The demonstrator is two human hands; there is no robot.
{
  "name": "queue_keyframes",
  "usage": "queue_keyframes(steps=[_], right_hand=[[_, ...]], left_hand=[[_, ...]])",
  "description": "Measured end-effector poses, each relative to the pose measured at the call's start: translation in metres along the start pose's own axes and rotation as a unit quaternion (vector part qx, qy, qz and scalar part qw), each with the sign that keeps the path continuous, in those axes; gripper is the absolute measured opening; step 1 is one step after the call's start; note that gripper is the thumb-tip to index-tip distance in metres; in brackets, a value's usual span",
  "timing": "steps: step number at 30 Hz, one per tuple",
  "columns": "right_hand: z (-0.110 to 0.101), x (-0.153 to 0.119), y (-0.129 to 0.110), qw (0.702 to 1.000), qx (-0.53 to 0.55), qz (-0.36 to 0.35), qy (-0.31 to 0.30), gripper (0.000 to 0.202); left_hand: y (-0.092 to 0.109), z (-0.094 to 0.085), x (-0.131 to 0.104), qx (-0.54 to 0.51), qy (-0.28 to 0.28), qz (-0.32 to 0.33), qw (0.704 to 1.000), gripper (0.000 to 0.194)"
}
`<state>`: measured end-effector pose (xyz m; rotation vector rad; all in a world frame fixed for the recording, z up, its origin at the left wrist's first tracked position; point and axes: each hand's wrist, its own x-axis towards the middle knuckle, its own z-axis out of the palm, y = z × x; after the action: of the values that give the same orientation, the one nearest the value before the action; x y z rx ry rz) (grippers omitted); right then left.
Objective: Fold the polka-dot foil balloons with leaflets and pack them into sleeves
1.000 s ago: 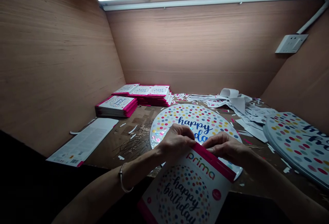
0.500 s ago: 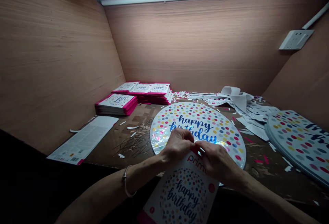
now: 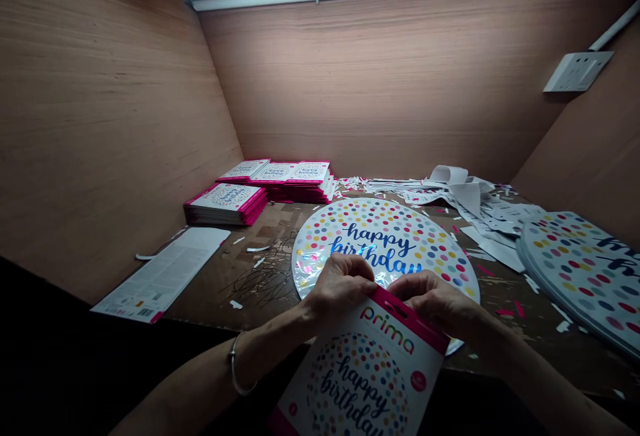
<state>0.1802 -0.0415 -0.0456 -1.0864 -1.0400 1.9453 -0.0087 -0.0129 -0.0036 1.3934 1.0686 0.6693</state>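
Observation:
A white printed packet (image 3: 357,383) with a pink top band, a hang slot and the words "prima" and "happy birthday" is tilted at the table's front edge. My left hand (image 3: 343,283) pinches its top left corner, fingers closed. At the top right, my right hand (image 3: 435,299) is closed on the pink band near the slot, its fingertips partly hidden behind it. Just beyond both hands lies a round, shiny, dotted foil balloon (image 3: 380,229) lettered "happy birthday", partly covered by the hands and the packet.
Stacks of similar packets (image 3: 227,199) stand at the back left. A flat unfolded sleeve (image 3: 165,276) lies at the left edge. More dotted balloons (image 3: 575,269) are piled on the right. White paper strips (image 3: 460,189) and pink scraps (image 3: 505,312) litter the table.
My right hand has moved right along the packet's top edge, uncovering the slot and the whole "prima" lettering. My left hand stays at the corner.

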Motion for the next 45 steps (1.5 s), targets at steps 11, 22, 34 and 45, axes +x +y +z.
queue_keyframes(steps=[11, 22, 34, 45], right_hand=[[-0.001, 0.015, 0.006, 0.965, -0.242, -0.099, 0.021, 0.020], [-0.017, -0.007, 0.022, 0.991, -0.094, -0.048, 0.085, 0.046], [-0.037, 0.051, 0.008, 0.982, -0.027, -0.080, 0.171, 0.027], [-0.009, 0.079, -0.019, 0.976, -0.055, -0.109, 0.181, 0.025]], left_hand=[[-0.005, 0.002, -0.001, -0.075, -0.037, -0.024, 0.996, 0.009], [-0.005, -0.031, 0.036, -0.078, 0.137, 0.024, 0.987, 0.007], [-0.028, -0.046, -0.026, 0.660, 0.052, 0.494, 0.564, 0.037], [-0.038, -0.142, 0.061, 0.686, 0.275, 0.499, 0.452, 0.032]])
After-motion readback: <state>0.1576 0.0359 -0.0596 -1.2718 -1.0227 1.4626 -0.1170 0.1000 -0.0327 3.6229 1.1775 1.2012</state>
